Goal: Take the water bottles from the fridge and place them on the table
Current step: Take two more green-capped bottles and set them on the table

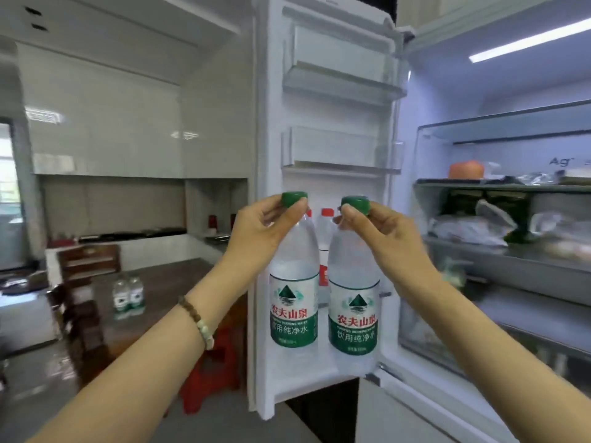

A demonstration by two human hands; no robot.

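Two clear water bottles with green caps and green labels hang in front of the open fridge door (332, 91). My left hand (262, 228) grips the left bottle (293, 302) by its cap. My right hand (380, 228) pinches the cap of the right bottle (353, 311). Behind them, in the door's lower shelf, stand two bottles with red caps (326, 231), partly hidden. Two more green-labelled bottles (128, 294) stand on the brown table (166, 289) at the left.
The fridge interior (511, 219) at the right holds an orange item, bags and shelves. Wooden chairs (86, 282) flank the table, and a red stool (214, 372) stands beside the door. A kitchen counter (144, 241) runs along the back wall.
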